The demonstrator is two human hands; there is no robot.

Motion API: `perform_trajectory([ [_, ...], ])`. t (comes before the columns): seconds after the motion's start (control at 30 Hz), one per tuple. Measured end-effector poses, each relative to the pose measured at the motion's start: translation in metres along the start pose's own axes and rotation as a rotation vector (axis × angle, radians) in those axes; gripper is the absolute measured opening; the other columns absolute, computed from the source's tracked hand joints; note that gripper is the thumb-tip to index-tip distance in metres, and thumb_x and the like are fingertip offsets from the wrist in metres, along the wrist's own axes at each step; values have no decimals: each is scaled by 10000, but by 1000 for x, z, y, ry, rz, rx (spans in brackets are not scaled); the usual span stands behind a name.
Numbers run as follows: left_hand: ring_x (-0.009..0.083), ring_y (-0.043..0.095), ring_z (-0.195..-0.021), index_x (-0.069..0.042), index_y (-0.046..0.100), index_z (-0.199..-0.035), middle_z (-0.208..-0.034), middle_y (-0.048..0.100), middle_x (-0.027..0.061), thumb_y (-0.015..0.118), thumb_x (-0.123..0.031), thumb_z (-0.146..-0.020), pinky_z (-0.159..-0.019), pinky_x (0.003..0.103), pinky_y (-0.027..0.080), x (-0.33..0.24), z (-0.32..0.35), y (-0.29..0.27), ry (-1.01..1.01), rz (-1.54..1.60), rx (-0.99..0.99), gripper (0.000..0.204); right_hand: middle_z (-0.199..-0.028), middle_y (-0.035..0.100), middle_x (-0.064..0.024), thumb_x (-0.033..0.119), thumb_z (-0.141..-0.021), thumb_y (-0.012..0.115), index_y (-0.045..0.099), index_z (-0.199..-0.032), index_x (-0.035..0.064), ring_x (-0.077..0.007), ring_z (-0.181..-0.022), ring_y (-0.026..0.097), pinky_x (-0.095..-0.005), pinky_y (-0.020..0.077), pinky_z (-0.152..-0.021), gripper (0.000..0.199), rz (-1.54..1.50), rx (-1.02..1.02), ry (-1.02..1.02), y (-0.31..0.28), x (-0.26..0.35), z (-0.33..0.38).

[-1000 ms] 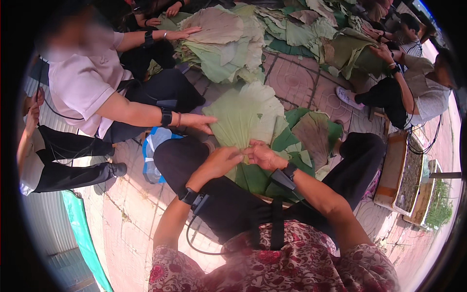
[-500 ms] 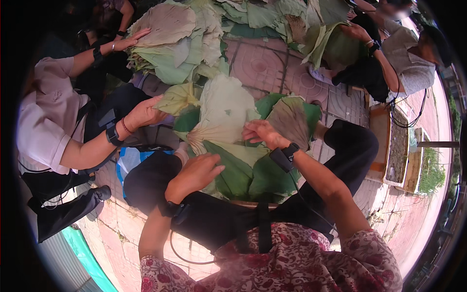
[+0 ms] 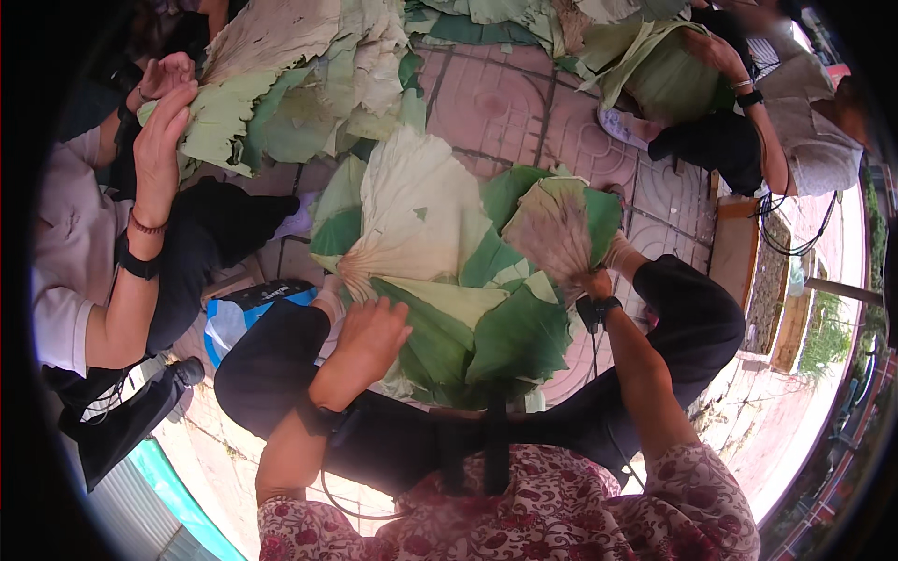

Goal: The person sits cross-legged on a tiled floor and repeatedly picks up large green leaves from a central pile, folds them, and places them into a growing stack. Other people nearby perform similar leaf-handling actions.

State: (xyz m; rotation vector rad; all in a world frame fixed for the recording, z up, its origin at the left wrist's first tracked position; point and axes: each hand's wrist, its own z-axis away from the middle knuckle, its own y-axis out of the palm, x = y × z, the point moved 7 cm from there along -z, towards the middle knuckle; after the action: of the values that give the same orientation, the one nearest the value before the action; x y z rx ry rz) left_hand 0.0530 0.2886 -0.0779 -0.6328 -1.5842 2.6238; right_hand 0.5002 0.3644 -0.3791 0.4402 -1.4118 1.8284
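Observation:
Between my knees lies a pile of large lotus leaves, with a pale leaf (image 3: pixel 416 210) on top and a dark green leaf (image 3: pixel 524 337) folded at the near side. My left hand (image 3: pixel 367 344) rests at the pile's near left edge, fingers stretched over a green leaf (image 3: pixel 421 318); its palm is hidden. To the right, my right hand (image 3: pixel 595 284) is closed round the narrow lower end of a brownish lotus leaf (image 3: pixel 550 224), which fans out up and away from it. The fingertips are partly hidden by the leaf.
At the far left a co-worker's hands (image 3: pixel 166 122) touch a tall stack of leaves (image 3: pixel 281 42). Another person at the far right holds a folded leaf (image 3: pixel 664 70). A blue and white bag (image 3: pixel 245 318) sits beside my left knee. Planter boxes (image 3: pixel 739 252) stand at the right.
My right hand has moved right and nearer, from over the pale leaf to the brownish leaf's lower end. The co-worker at left has moved their near hand up to the tall stack.

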Motion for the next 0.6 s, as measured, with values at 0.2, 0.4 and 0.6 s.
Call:
perform_trajectory([
  [0.2,389,596,-925,-10,585,-1042,-943,599,194,622,-193,-909,-819,473,469,-11,-15,2,75,-6,-33,229,-879,710,-227,230,-670,706,721,-949,50,-367,-849,692,-409,530,-763,333,438,-29,230,-44,-12,-11],
  [0.4,378,588,-979,-9,586,-1071,-992,600,195,610,-202,-928,-866,480,441,-17,-15,1,141,12,-130,241,-911,693,-195,123,-721,654,644,-1037,-26,-357,-863,659,-419,508,-806,350,257,-178,-340,-128,87,-41],
  [0.6,385,587,-985,-14,589,-1087,-1003,603,203,598,-213,-939,-879,490,434,-20,-8,2,111,53,-123,248,-920,691,-72,50,-837,630,656,-1041,-20,-137,-837,615,-281,479,-789,218,-225,-362,-579,-225,303,-41],
])
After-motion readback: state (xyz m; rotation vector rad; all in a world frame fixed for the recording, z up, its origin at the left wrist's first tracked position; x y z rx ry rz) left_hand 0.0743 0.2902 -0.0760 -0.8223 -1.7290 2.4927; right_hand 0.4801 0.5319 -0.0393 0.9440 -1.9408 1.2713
